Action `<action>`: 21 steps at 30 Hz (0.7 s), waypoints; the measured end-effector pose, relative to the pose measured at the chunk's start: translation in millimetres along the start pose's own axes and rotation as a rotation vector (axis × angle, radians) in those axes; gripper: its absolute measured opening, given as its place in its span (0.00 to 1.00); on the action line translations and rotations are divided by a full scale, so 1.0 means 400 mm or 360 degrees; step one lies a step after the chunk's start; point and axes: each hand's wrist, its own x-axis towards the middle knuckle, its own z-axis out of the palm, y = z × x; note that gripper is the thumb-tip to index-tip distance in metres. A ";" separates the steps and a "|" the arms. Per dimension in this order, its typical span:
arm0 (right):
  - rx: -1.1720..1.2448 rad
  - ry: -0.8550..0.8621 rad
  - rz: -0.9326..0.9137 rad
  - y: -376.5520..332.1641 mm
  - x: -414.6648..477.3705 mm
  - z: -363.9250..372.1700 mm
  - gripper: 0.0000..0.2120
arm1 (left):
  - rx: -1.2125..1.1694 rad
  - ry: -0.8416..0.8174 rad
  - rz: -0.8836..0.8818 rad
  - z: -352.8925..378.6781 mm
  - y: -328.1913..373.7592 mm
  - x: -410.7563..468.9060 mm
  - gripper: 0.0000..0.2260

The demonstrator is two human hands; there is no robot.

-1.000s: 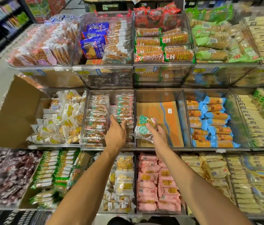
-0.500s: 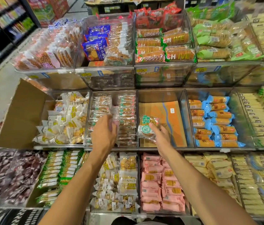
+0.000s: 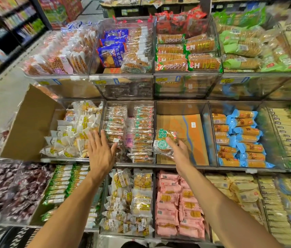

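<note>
Holding a clear-wrapped biscuit packet (image 3: 163,143) by its lower right edge, the right grip (image 3: 181,152) has its thumb on top. Packet shows golden-brown round biscuits, green lettering and a round green-and-white seal; wrapper crinkled. It sits over the front left of the cardboard-lined bin (image 3: 193,140). The left grip (image 3: 101,153) is wide, fingers spread over the matching packets (image 3: 116,126) next door; contact cannot be told

Bright, even store light; wide-angle bending and blur toward the edges.

Cardboard-floored bin (image 3: 197,140) offers room between cracker rows (image 3: 139,133) and blue packets (image 3: 244,138).
</note>
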 end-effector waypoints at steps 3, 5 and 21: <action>0.0027 -0.0029 -0.0043 -0.023 0.005 0.021 0.41 | 0.0001 0.0087 0.0110 -0.004 -0.001 -0.006 0.33; 0.0013 -0.0060 -0.0077 -0.044 0.002 0.042 0.34 | 0.0047 0.0065 0.0238 -0.006 -0.009 -0.009 0.31; 0.0027 0.0084 -0.0258 -0.087 -0.029 0.222 0.35 | 0.0147 0.0032 0.0502 -0.015 -0.012 0.063 0.33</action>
